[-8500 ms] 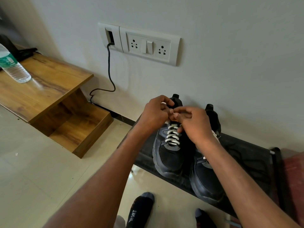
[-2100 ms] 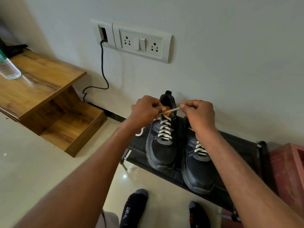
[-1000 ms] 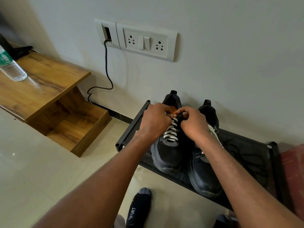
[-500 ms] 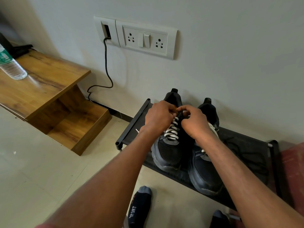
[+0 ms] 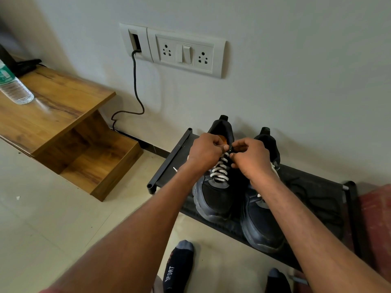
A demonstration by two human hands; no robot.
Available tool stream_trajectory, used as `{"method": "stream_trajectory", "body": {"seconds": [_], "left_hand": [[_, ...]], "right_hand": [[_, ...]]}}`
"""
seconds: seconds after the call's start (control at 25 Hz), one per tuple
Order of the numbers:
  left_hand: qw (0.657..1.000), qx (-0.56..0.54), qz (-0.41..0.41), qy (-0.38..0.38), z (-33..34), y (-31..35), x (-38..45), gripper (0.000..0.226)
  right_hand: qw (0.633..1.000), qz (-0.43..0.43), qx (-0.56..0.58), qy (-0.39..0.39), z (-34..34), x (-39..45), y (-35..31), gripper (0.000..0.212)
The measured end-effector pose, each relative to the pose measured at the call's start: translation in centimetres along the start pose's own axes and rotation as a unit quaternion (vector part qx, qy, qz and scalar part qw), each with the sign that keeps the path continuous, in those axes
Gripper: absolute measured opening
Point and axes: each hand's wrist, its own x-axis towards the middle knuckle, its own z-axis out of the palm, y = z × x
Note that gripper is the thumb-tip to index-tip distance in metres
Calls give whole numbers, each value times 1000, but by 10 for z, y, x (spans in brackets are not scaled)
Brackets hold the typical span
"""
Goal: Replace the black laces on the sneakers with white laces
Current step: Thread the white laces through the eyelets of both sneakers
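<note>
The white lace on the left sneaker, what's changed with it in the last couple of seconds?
Both hands, left hand and right hand, moved down from stretching the white lace taut to working together at the left sneaker top eyelets. Sneakers and rack stayed put.

A single head-worn wide-angle camera looked forward and steeply down from above, close over the sneakers (image 5: 237, 199) on the low rack (image 5: 169, 163), facing the wall (image 5: 296, 81).

Two black sneakers stand side by side on a low black rack (image 5: 169, 161) against the wall, and the left sneaker (image 5: 215, 197) carries a white lace (image 5: 220, 170). The left hand (image 5: 205, 153) and the right hand (image 5: 251, 159) meet at its top eyelets, fingers curled and pinching the lace. The right sneaker (image 5: 262, 225) lies partly under the right forearm.
</note>
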Motion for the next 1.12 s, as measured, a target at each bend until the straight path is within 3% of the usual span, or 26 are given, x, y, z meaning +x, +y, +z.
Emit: {"method": "stream_trajectory", "body": {"seconds": [0.16,0.32,0.56,0.64,0.84,1.04,1.12], "left_hand": [[999,28,12,-38,-3,5,-1,21],[995,92,43,2,-6,5,-8,17],[953,274,126,27,-8,6,-9,17],[955,268,124,42,-6,6,-8,15],[992,113,49,22,-2,4,-3,17],[970,232,74,23,-15,2,-4,23],[973,219,70,-11,-25,-4,0,25]], "right_hand": [[995,-45,-68,50,0,-4,1,13],[992,-71,-91,48,3,-6,-4,21],[990,-68,-116,28,2,-7,-5,13],[990,-64,-119,27,2,-7,-5,13],[996,-37,-75,34,0,-8,-5,16],[1000,-14,6,9,-8,-11,-11,17],[999,2,36,4,-12,-10,-18,20]]}}
